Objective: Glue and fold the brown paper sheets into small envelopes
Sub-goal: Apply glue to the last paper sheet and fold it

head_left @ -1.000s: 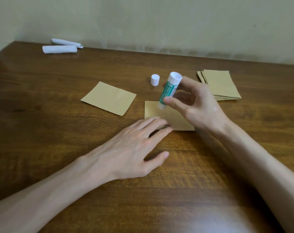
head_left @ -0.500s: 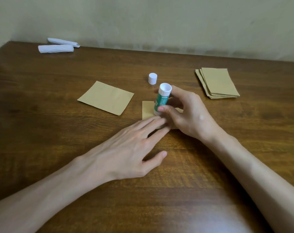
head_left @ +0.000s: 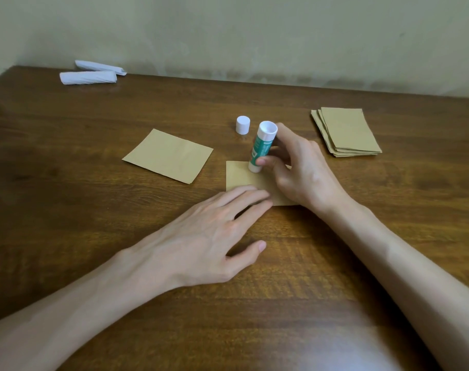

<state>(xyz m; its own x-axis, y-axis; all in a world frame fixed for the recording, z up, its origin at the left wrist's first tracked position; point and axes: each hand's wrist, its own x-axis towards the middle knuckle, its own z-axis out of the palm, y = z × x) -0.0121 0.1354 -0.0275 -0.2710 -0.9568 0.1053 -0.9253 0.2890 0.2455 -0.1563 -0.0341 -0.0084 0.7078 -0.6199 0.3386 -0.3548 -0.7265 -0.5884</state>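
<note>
Gripping glue stick w/ R hand, tip down on far edge of sheet. Pinning sheet's near edge w/ L hand, fingers flat, holding nothing. Needing light, even strokes along edge & firm L-hand pressure, prob. avoiding wrinkles.

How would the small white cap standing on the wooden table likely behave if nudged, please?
The small white cylindrical cap looks light and short, so it would probably slide before tipping. Once on its round side, it would likely roll.
</note>
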